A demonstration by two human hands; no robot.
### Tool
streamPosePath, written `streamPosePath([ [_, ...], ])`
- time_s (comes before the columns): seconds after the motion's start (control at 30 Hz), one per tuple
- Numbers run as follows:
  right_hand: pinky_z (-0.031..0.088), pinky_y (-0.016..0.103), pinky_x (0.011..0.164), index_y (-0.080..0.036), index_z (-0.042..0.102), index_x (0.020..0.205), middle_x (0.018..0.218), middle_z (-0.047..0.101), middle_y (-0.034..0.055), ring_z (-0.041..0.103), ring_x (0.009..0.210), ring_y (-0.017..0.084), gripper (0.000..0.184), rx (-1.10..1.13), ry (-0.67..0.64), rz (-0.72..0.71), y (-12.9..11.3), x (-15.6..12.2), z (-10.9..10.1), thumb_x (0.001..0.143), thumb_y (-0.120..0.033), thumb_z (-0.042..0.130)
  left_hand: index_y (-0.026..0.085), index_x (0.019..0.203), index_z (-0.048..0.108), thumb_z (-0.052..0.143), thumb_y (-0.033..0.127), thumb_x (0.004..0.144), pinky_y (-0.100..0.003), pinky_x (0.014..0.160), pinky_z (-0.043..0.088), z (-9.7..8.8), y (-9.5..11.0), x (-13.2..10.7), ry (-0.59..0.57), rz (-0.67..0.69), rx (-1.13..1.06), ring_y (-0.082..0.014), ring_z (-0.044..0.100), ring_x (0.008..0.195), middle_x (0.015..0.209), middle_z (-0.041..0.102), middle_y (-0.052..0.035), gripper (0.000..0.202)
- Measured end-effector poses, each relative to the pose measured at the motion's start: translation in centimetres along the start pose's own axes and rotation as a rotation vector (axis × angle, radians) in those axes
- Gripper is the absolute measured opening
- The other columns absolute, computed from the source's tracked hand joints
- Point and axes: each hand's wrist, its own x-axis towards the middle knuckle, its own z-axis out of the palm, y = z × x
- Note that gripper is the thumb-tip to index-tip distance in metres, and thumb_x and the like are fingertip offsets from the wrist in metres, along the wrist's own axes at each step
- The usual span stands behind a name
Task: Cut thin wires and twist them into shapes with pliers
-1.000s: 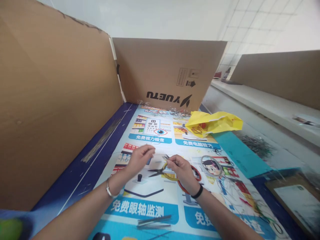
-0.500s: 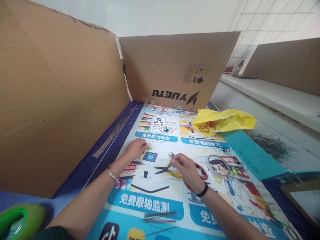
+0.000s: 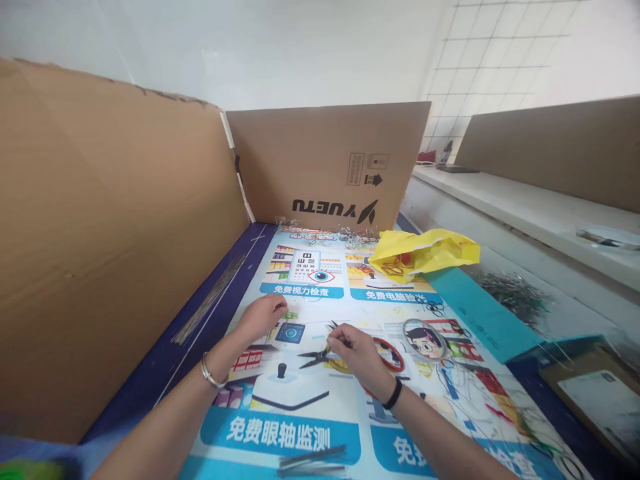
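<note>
My left hand (image 3: 263,315) hovers low over the printed sheet, thumb and fingertips pinched together; what they hold is too fine to name. A faint thin line runs from near it towards my right hand (image 3: 353,347). My right hand is closed in a pinch too, and dark pointed tips (image 3: 333,325) show just beyond its fingertips. Black-jawed pliers (image 3: 315,359) with yellow handles lie spread apart right beside those fingers; I cannot tell whether the hand grips them. Red loop handles (image 3: 393,355) show partly under my right hand. A round cartoon-face disc (image 3: 425,339) lies to its right.
Thin straight wires (image 3: 209,300) lie on the left and short dark strips (image 3: 313,460) in front. A yellow bag (image 3: 435,252) sits at the back right, near tangled wire (image 3: 513,295) beyond a teal box panel (image 3: 480,313). Cardboard walls (image 3: 320,160) stand behind and on the left.
The camera view has tilted and shifted, so the scene sits lower and further left. The green tape roll has nearly left the view. Both hands keep about the same pose over the sheet.
</note>
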Motion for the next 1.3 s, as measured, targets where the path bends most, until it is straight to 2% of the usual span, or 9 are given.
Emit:
streamPosePath([
  [0.13, 0.040, 0.024, 0.057, -0.020, 0.059, 0.072, 0.065, 0.060, -0.0012, 0.054, 0.061, 0.013, 0.013, -0.020, -0.005, -0.016, 0.1, 0.1, 0.0, 0.079, -0.030, 0.055, 0.021, 0.076, 0.060, 0.048, 0.028, 0.080, -0.024, 0.061, 0.036, -0.2, 0.4, 4.1, -0.033, -0.018, 0.026, -0.0172, 0.057, 0.071, 0.077, 0.064, -0.0021, 0.015],
  [0.33, 0.040, 0.024, 0.057, -0.020, 0.060, 0.071, 0.063, 0.060, -0.0011, 0.054, 0.060, 0.013, 0.011, -0.016, -0.004, 0.008, 0.1, 0.3, 0.0, 0.077, -0.029, 0.056, 0.019, 0.081, 0.060, 0.062, 0.029, 0.072, -0.025, 0.061, 0.038, 2.2, 1.8, 10.6, -0.104, -0.050, 0.041, -0.0174, 0.058, 0.074, 0.083, 0.066, -0.0046, 0.013],
  [0.57, 0.038, 0.024, 0.055, -0.021, 0.059, 0.070, 0.061, 0.059, -0.0021, 0.053, 0.057, 0.013, 0.011, -0.032, -0.004, 0.012, 0.3, 0.4, 0.0, 0.077, -0.029, 0.056, 0.013, 0.092, 0.059, 0.052, 0.034, 0.086, -0.035, 0.076, 0.046, 4.2, 2.6, 11.7, -0.162, -0.041, -0.004, -0.0159, 0.057, 0.083, 0.095, 0.060, -0.0050, 0.023],
  [0.67, 0.038, 0.024, 0.056, -0.021, 0.060, 0.070, 0.061, 0.060, -0.0021, 0.053, 0.058, 0.013, 0.011, -0.028, 0.002, -0.002, 0.3, 0.4, 0.0, 0.077, -0.029, 0.057, 0.013, 0.091, 0.058, 0.053, 0.030, 0.085, -0.035, 0.076, 0.045, 4.0, 2.8, 11.2, -0.120, -0.059, -0.079, -0.0170, 0.057, 0.083, 0.093, 0.060, -0.0057, 0.019],
  [0.83, 0.038, 0.023, 0.054, -0.020, 0.059, 0.070, 0.062, 0.059, -0.0024, 0.052, 0.058, 0.013, 0.011, 0.013, 0.014, -0.003, 0.3, 0.4, 0.0, 0.077, -0.029, 0.056, 0.017, 0.084, 0.057, 0.048, 0.019, 0.080, -0.027, 0.065, 0.042, 2.6, 3.7, 9.0, -0.018, -0.066, -0.324, -0.0157, 0.056, 0.069, 0.071, 0.059, -0.0020, 0.010],
  [0.93, 0.037, 0.023, 0.054, -0.020, 0.058, 0.070, 0.061, 0.056, -0.0026, 0.050, 0.058, 0.012, 0.013, 0.064, 0.030, -0.016, 0.0, 0.3, 0.0, 0.077, -0.031, 0.056, 0.017, 0.093, 0.057, 0.043, 0.020, 0.079, -0.023, 0.058, 0.042, 2.0, 4.4, 5.9, 0.027, -0.086, -0.516, -0.0118, 0.054, 0.061, 0.068, 0.057, 0.0005, 0.019],
  [1.07, 0.039, 0.024, 0.057, -0.019, 0.058, 0.071, 0.063, 0.056, -0.0023, 0.049, 0.059, 0.012, 0.017, 0.167, 0.068, -0.041, -0.2, 0.3, -0.3, 0.077, -0.034, 0.056, 0.016, 0.086, 0.056, 0.046, 0.029, 0.077, -0.020, 0.045, 0.038, 2.3, 5.0, 0.8, 0.036, -0.170, -0.746, -0.0092, 0.049, 0.049, 0.065, 0.053, 0.0015, 0.019],
  [1.2, 0.040, 0.025, 0.061, -0.017, 0.058, 0.072, 0.066, 0.058, -0.0007, 0.051, 0.064, 0.013, 0.019, 0.205, 0.109, -0.050, -0.3, 0.5, -0.4, 0.077, -0.035, 0.057, 0.016, 0.080, 0.052, 0.051, 0.034, 0.074, -0.021, 0.047, 0.043, 3.1, 5.4, -3.0, 0.023, -0.222, -0.923, -0.0107, 0.056, 0.056, 0.066, 0.055, 0.0009, 0.019],
  [1.3, 0.039, 0.024, 0.060, -0.017, 0.057, 0.072, 0.065, 0.056, -0.0015, 0.049, 0.062, 0.012, 0.018, 0.196, 0.143, -0.039, -0.2, 0.5, -0.3, 0.077, -0.035, 0.057, 0.017, 0.077, 0.049, 0.055, 0.035, 0.072, -0.022, 0.049, 0.046, 3.6, 5.7, -4.2, -0.011, -0.219, -1.040, -0.0128, 0.060, 0.062, 0.074, 0.060, -0.0021, 0.021],
])
